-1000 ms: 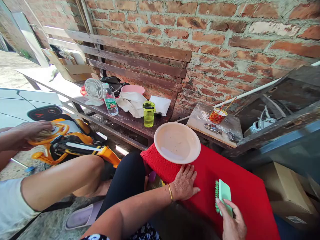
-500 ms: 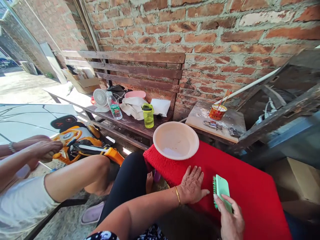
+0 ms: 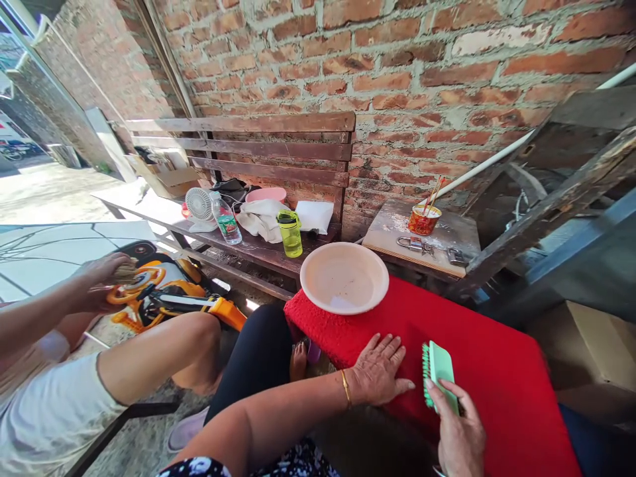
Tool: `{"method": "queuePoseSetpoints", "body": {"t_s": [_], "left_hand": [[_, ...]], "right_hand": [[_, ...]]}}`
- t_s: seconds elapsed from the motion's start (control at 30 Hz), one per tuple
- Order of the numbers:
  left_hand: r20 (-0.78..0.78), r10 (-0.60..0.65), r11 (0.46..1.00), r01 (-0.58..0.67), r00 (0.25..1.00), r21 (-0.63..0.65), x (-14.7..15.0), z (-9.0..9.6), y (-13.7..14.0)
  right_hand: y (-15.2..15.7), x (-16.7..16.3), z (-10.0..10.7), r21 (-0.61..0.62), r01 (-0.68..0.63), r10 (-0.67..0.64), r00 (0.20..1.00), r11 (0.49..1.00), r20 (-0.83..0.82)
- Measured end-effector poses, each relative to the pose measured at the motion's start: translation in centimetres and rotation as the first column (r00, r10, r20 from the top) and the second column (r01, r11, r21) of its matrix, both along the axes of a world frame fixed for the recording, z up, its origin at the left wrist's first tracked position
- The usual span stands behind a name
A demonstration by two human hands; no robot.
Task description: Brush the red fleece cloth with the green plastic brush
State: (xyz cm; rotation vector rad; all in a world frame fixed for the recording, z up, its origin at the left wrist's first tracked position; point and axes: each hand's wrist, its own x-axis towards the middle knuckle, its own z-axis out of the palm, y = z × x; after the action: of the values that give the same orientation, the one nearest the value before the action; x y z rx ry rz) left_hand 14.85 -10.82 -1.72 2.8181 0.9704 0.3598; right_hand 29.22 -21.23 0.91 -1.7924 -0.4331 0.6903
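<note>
My left hand (image 3: 380, 369) lies flat on the red cloth (image 3: 489, 371), fingers spread, with a gold bracelet at the wrist. To its right, my right hand (image 3: 460, 424) grips a light green scrubbing brush (image 3: 441, 371) by its lower end. The brush is tilted on edge, its green bristles facing left toward my left hand. Whether the bristles touch the cloth I cannot tell. Beyond my left hand, at the far left end of the cloth, stands a pale pink basin (image 3: 344, 278) with a little water and some specks in it.
A wooden bench (image 3: 268, 262) holds a yellow-green bottle (image 3: 289, 233), a water bottle (image 3: 226, 220) and a small fan (image 3: 199, 207). Padlocks (image 3: 415, 245) and a tin with incense sticks (image 3: 424, 220) sit on a board. At left, another person's hands (image 3: 102, 275) work over an orange ride-on toy (image 3: 163, 288).
The view has shifted slightly. My hands and the brush keep nearly the same places on the cloth. The other person's hands have risen a little over the orange toy.
</note>
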Motion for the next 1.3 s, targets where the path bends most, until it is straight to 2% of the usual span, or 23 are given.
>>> {"method": "queuePoseSetpoints", "body": {"t_s": [0.07,0.17,0.23,0.3,0.43,0.5,0.6,0.67,0.73,0.87,0.93,1.03,1.1,1.17,1.23,1.3], "left_hand": [[0.009,0.099,0.994,-0.1,0.995,0.037,-1.7,0.2,0.2],[-0.005,0.289,0.955,-0.288,0.957,0.076,-3.7,0.4,0.7],[-0.027,0.335,0.941,-0.333,0.942,0.067,-3.9,0.3,0.2],[-0.036,0.28,0.959,-0.278,0.959,0.05,-3.1,0.1,-1.1],[-0.003,0.044,0.998,-0.043,0.999,0.047,-1.6,-0.2,-3.4],[0.016,0.069,0.996,-0.07,0.998,0.055,-2.2,-0.2,-3.0],[0.027,0.253,0.965,-0.255,0.967,0.067,-3.9,0.0,-0.9],[0.021,0.331,0.941,-0.331,0.944,0.072,-4.4,0.0,0.1],[0.005,0.308,0.949,-0.307,0.951,0.075,-3.9,0.0,-0.2],[-0.012,0.024,0.996,-0.023,1.0,0.084,-2.0,-0.2,-3.4],[0.002,-0.046,0.994,0.046,0.999,0.096,-2.2,-0.1,-4.2],[0.019,0.078,0.99,-0.08,0.997,0.112,-4.8,0.1,-2.8],[0.003,0.217,0.969,-0.215,0.976,0.121,-6.8,0.1,-1.2],[-0.021,0.287,0.951,-0.282,0.958,0.131,-7.7,-0.1,-0.2],[-0.037,0.252,0.96,-0.245,0.967,0.136,-6.9,-0.3,-0.8],[-0.043,0.137,0.981,-0.129,0.99,0.144,-5.1,-0.5,-2.5]], "right_hand": [[-0.1,0.0,0.1,0.023,-0.002,0.002,1.0,1.0,-0.016],[0.0,-0.3,0.4,0.033,-0.009,0.01,1.0,0.999,-0.029],[0.1,-0.5,0.7,0.04,-0.017,0.018,0.999,0.999,-0.032],[0.2,-0.6,0.9,0.044,-0.022,0.023,0.999,0.999,-0.022],[0.1,-0.5,1.0,0.015,-0.028,0.028,0.999,0.999,0.027],[0.1,-0.5,1.1,0.022,-0.027,0.027,1.0,0.999,0.0],[0.1,-0.6,1.1,0.046,-0.023,0.025,0.998,0.999,-0.053],[0.2,-0.6,1.1,0.047,-0.021,0.024,0.998,0.999,-0.056],[0.3,-0.6,0.9,0.043,-0.024,0.026,0.999,0.999,-0.042],[0.3,-0.2,0.0,0.035,-0.038,0.038,0.999,0.999,0.009],[0.3,0.0,-0.4,0.039,-0.042,0.042,0.999,0.998,0.021],[0.2,-0.2,-0.2,0.067,-0.042,0.042,0.999,0.997,0.0],[0.2,-0.4,0.2,0.084,-0.031,0.034,0.999,0.996,-0.034],[0.3,-0.6,0.5,0.09,-0.021,0.027,0.998,0.996,-0.062],[0.4,-0.7,0.6,0.083,-0.019,0.024,0.998,0.996,-0.059],[0.4,-0.6,0.6,0.069,-0.03,0.032,0.999,0.997,-0.032]]}}
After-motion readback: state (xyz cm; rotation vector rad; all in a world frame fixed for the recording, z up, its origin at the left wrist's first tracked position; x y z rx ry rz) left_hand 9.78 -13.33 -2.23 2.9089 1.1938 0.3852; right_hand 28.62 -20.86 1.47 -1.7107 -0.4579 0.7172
